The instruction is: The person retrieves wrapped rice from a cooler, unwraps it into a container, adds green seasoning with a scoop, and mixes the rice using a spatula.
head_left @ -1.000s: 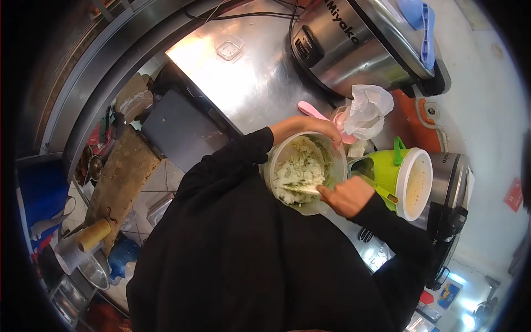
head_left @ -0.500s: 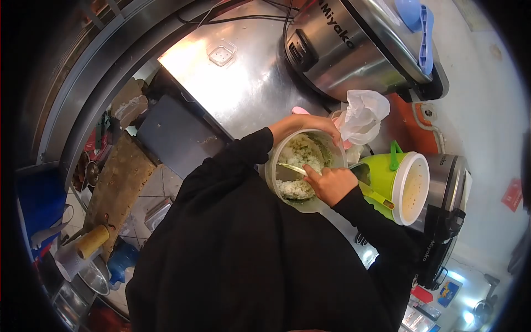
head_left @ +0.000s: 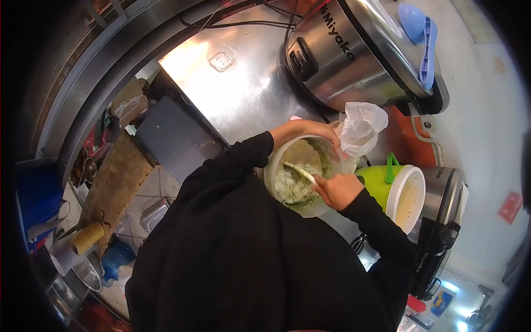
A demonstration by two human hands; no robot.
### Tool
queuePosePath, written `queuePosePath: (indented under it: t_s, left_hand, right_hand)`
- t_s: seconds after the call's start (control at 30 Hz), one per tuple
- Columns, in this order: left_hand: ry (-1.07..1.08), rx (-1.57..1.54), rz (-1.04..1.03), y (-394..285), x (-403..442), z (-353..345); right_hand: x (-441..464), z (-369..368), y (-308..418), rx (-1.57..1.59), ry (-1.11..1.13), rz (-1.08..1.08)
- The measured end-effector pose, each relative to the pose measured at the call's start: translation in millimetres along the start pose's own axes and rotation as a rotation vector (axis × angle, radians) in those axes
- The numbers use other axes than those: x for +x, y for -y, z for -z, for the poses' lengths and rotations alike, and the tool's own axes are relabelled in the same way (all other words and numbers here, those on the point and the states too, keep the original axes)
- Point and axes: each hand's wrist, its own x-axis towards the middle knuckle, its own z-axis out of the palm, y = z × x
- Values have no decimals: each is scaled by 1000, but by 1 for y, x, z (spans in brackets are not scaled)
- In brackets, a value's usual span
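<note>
A translucent round tub (head_left: pixel 269 176) holds a white and green mixture (head_left: pixel 294 185) that looks like rice. My left hand (head_left: pixel 313 131) is wrapped round the far rim of the tub, its fingers curled at the right side. In my right hand (head_left: pixel 338 191) is the handle of a pale spoon (head_left: pixel 301 171), whose far end lies over the mixture inside the tub. A crumpled white plastic bag (head_left: pixel 362 128) is just right of my left hand. The lime green container (head_left: pixel 376 181) stands right of my right hand.
A large steel Miyako cooker (head_left: pixel 343 61) stands on the steel counter (head_left: pixel 249 83), with a blue scoop (head_left: pixel 427 52) on top. A small clear lid (head_left: pixel 222 58) lies farther left. Another cooker (head_left: pixel 449 191) is behind the green container. A wooden board (head_left: pixel 119 182) is at the left.
My right hand has moved the spoon about inside the tub, and the mixture has shifted and looks greener. My left hand keeps its hold. The view has shifted slightly.
</note>
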Motion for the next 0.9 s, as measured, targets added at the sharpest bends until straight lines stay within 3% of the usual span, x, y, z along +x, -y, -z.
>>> queuePosePath:
  t_s: [0.03, 0.1, 0.13, 0.2, 0.23, 0.3, 0.33, 0.43, 0.5, 0.53, 0.57, 0.67, 0.9]
  left_hand:
    - [19, -5, 2, 13, 6, 5]
    - [240, -157, 266, 56, 24, 20]
    - [242, -160, 270, 29, 17, 11]
    - [17, -86, 154, -21, -3, -5]
    - [22, -87, 158, -4, 4, 0]
    - [219, -249, 396, 42, 26, 15]
    - [224, -252, 397, 23, 20, 8]
    - [48, -36, 82, 1, 7, 2]
    - [168, -189, 447, 47, 29, 16]
    - [169, -192, 446, 22, 20, 9]
    - [99, -95, 299, -5, 6, 2]
    - [30, 14, 108, -20, -2, -4]
    - [32, 3, 121, -16, 0, -3]
  right_hand:
    - [-6, 8, 1, 32, 70, 32]
    - [-16, 25, -1, 54, 63, 17]
    - [-21, 39, 0, 95, 96, 20]
    - [-29, 51, 0, 158, 202, 75]
    - [-30, 46, 2, 163, 201, 72]
    - [-26, 27, 8, 58, 187, 73]
    - [-19, 14, 10, 26, 183, 57]
    - [-8, -5, 21, 17, 78, 11]
    - [-5, -13, 15, 9, 70, 16]
    - [-5, -17, 12, -28, -18, 11]
    - [-5, -19, 9, -64, -104, 4]
    - [-1, -15, -5, -84, -159, -56]
    - [-15, 32, 2, -198, -135, -236]
